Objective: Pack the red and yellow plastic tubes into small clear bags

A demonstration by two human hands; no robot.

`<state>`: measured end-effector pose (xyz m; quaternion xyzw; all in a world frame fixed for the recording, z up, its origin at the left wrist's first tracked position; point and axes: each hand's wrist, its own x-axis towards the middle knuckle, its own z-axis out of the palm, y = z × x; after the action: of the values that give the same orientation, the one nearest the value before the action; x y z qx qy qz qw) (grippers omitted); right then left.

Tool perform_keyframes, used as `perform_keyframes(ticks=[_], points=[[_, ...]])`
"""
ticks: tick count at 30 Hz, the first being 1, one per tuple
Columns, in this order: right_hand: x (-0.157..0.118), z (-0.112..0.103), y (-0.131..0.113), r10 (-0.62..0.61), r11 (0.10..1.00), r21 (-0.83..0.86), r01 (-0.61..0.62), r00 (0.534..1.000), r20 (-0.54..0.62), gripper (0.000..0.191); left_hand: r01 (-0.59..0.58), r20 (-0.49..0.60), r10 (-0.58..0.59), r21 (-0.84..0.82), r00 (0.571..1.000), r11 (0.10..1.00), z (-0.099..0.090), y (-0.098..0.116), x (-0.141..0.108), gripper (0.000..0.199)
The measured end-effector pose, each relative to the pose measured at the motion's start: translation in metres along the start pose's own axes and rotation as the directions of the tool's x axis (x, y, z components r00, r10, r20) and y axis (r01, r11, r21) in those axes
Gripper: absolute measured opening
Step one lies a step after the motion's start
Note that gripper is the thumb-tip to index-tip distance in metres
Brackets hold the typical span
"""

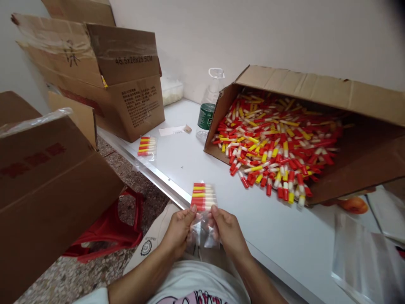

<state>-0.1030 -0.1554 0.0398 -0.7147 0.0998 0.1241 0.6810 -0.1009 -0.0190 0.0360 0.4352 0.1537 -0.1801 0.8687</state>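
Between my hands is a clear plastic bag (203,196) with a row of red and yellow tubes with whitish ends inside. My left hand (179,228) pinches the bag's left side below the row. On the right side, my right hand (228,230) pinches it between thumb and fingers. The loose lower part of the bag hangs down between the hands, over my lap. Another filled bag (147,146) of the same tubes lies near the table's edge, up and to the left. A heap of loose tubes (272,139) spills from a tipped cardboard box (294,80) onto the table.
A tall cardboard box (136,84) stands at the back left, another box (47,181) nearer me above a red plastic stool (126,223). A clear bottle (207,114) with a green label is beside the tipped box. Flat clear bags (363,257) lie on the white table (297,245).
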Motion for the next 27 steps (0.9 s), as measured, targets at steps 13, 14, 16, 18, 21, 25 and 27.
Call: perform_keyframes(ticks=[13,14,16,18,21,25,27], points=[[0.011,0.004,0.030,0.082,0.989,0.123,-0.079,0.997,-0.014,0.050,0.067,-0.052,-0.065,0.037,0.997,0.997,-0.016,-0.020,0.011,0.039],[0.010,0.005,0.031,0.098,0.986,0.138,-0.094,0.995,-0.022,0.050,0.077,-0.059,-0.074,0.060,0.996,0.995,-0.019,-0.020,0.012,0.038],[0.010,0.006,0.031,0.098,0.983,0.157,-0.092,0.995,-0.033,0.050,0.118,-0.072,-0.110,0.103,0.991,0.988,-0.022,-0.019,0.011,0.037],[0.010,0.008,0.030,0.073,0.988,0.135,-0.068,0.997,-0.027,0.049,0.165,-0.080,-0.158,0.093,0.984,0.982,-0.023,-0.015,0.011,0.037],[0.011,0.010,0.026,-0.002,0.999,0.039,0.004,1.000,-0.027,0.046,0.159,-0.112,-0.162,-0.029,0.980,0.987,-0.019,-0.011,0.010,0.036],[0.011,0.015,0.025,-0.043,0.999,-0.013,0.043,0.999,-0.017,0.045,0.082,-0.150,-0.112,-0.193,0.982,0.978,-0.015,-0.017,0.011,0.031],[0.009,0.019,0.028,-0.006,1.000,-0.002,0.006,1.000,-0.022,0.047,0.060,-0.168,-0.099,-0.226,0.981,0.972,-0.016,-0.021,0.011,0.031]])
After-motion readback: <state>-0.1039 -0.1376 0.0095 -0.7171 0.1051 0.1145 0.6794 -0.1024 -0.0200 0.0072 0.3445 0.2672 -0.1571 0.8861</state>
